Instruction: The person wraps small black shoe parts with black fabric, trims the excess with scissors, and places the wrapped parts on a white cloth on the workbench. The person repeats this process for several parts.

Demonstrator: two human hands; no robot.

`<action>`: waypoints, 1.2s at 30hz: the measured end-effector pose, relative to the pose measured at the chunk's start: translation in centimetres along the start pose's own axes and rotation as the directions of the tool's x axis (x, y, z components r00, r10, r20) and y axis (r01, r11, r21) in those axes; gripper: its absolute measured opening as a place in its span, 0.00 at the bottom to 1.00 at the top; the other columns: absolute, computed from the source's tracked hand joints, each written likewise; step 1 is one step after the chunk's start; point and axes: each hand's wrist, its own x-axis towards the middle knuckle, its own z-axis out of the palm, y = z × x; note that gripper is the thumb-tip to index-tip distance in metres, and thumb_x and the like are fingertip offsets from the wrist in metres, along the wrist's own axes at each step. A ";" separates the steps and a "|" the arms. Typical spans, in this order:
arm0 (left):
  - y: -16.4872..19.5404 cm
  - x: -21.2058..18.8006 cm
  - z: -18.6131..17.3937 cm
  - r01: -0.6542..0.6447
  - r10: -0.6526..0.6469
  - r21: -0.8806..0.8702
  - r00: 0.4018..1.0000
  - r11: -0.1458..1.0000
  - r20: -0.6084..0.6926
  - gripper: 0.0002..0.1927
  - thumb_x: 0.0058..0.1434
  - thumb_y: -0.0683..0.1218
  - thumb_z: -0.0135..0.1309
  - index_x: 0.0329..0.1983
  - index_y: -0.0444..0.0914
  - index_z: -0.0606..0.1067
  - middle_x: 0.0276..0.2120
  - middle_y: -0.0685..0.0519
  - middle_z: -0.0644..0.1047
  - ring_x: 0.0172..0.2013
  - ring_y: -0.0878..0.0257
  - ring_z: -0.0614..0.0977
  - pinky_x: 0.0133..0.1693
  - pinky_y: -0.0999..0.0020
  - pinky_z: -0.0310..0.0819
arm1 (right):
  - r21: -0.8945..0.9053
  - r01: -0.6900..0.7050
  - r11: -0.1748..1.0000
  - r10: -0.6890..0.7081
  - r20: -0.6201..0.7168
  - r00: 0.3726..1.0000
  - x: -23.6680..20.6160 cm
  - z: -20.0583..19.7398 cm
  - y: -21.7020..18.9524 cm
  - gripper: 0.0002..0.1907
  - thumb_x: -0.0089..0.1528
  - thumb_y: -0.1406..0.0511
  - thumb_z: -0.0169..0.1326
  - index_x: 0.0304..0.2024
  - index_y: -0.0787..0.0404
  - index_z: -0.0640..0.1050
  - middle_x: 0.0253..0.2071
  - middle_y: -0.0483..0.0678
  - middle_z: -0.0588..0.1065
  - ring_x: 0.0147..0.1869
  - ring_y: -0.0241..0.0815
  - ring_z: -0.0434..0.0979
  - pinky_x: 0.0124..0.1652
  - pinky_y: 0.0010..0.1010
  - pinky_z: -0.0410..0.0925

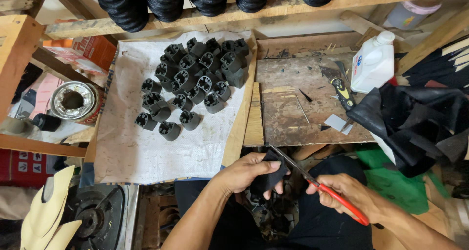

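My left hand [246, 171] grips a small piece of black material [267, 177] below the front edge of the workbench. My right hand [349, 194] holds red-handled scissors [317, 184], and the blades reach up and left to the top of the black piece. Both hands hover over my lap, close together. Several dark grey moulded blocks [195, 79] with hollow cores lie in a heap on a white cloth [146, 147] to the upper left of my left hand.
A scratched wooden board [298, 113] carries a utility knife [342, 91] and small scraps. Behind it stands a white plastic bottle [373, 62], with a pile of black sheet material [415, 123] on the right. Black thread spools [166, 3] hang above. A metal tin [73, 101] sits at left.
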 end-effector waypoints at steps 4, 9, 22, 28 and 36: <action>-0.4 0.2 0.1 0.011 -0.011 0.004 0.999 1.000 -0.035 0.13 0.72 0.48 0.51 0.43 0.32 0.77 0.29 0.46 0.81 0.23 0.63 0.80 0.28 0.71 0.75 | -0.088 0.070 0.994 -0.067 0.031 0.997 0.1 0.0 -0.7 0.24 0.60 0.49 0.56 0.48 0.60 0.80 0.19 0.41 0.64 0.21 0.32 0.63 0.23 0.29 0.59; -0.4 0.4 0.0 -0.015 0.017 0.055 1.000 0.998 -0.024 0.14 0.72 0.48 0.50 0.43 0.30 0.77 0.31 0.45 0.82 0.25 0.62 0.81 0.32 0.69 0.77 | -0.269 0.185 0.945 -0.196 -0.016 0.980 0.1 0.1 -1.2 0.29 0.60 0.45 0.54 0.48 0.60 0.80 0.25 0.44 0.72 0.29 0.36 0.73 0.32 0.31 0.69; -0.4 0.2 0.6 -0.051 0.064 0.138 0.994 0.989 -0.093 0.13 0.71 0.45 0.47 0.47 0.30 0.76 0.36 0.46 0.83 0.31 0.63 0.83 0.39 0.70 0.78 | -0.308 0.149 0.940 -0.170 -0.042 0.984 -0.1 0.3 -1.6 0.29 0.59 0.46 0.55 0.52 0.60 0.80 0.31 0.46 0.79 0.37 0.39 0.80 0.40 0.33 0.72; -0.7 0.3 0.2 -0.036 0.045 0.136 0.997 0.990 -0.059 0.13 0.70 0.44 0.49 0.46 0.29 0.78 0.35 0.45 0.83 0.29 0.61 0.84 0.36 0.70 0.79 | -0.189 0.042 0.981 -0.049 -0.029 0.998 -0.3 0.3 -1.3 0.24 0.58 0.52 0.60 0.49 0.60 0.81 0.27 0.46 0.76 0.31 0.35 0.74 0.33 0.29 0.70; -1.0 0.3 -0.1 0.003 -0.004 -0.075 1.000 0.997 -0.012 0.13 0.69 0.44 0.50 0.46 0.27 0.77 0.35 0.40 0.83 0.28 0.57 0.84 0.34 0.68 0.79 | -0.086 -0.009 0.996 0.004 -0.060 0.998 -0.1 0.4 -0.6 0.18 0.57 0.58 0.64 0.41 0.66 0.83 0.24 0.42 0.78 0.28 0.29 0.76 0.28 0.24 0.71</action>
